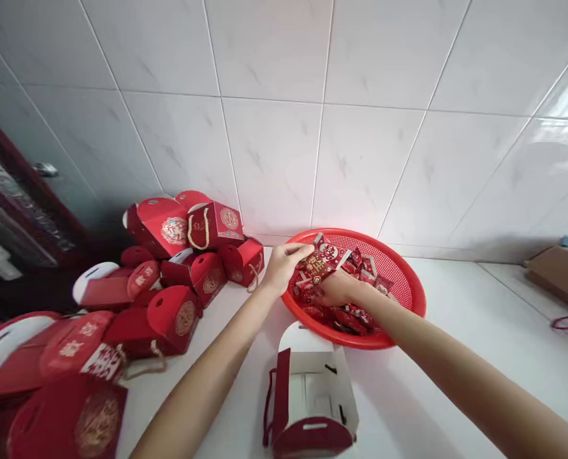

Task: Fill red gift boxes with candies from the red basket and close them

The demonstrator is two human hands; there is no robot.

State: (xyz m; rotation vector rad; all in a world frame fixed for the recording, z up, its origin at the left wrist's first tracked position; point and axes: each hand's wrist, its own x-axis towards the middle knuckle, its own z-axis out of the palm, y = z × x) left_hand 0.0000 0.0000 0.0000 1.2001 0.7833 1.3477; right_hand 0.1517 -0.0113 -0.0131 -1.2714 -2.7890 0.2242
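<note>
My left hand (282, 268) pinches a red candy packet (322, 260) with white lettering, above the left part of a red plastic basket (410, 280). Down among the wrapped candies (353, 317) in that basket is my right hand (337, 288), its fingers partly hidden by the packet and the candies. Whether it grips one cannot be made out. In front of the basket an open red gift box (312, 437) stands on the white counter, its flaps raised and its pale inside showing no contents.
Several red gift boxes (173, 319) with rope handles are piled along the left side. A white tiled wall (274, 159) rises behind the counter (456, 319). At the right edge sits a brown cardboard box (558, 280). A dark door frame (20, 185) is at far left.
</note>
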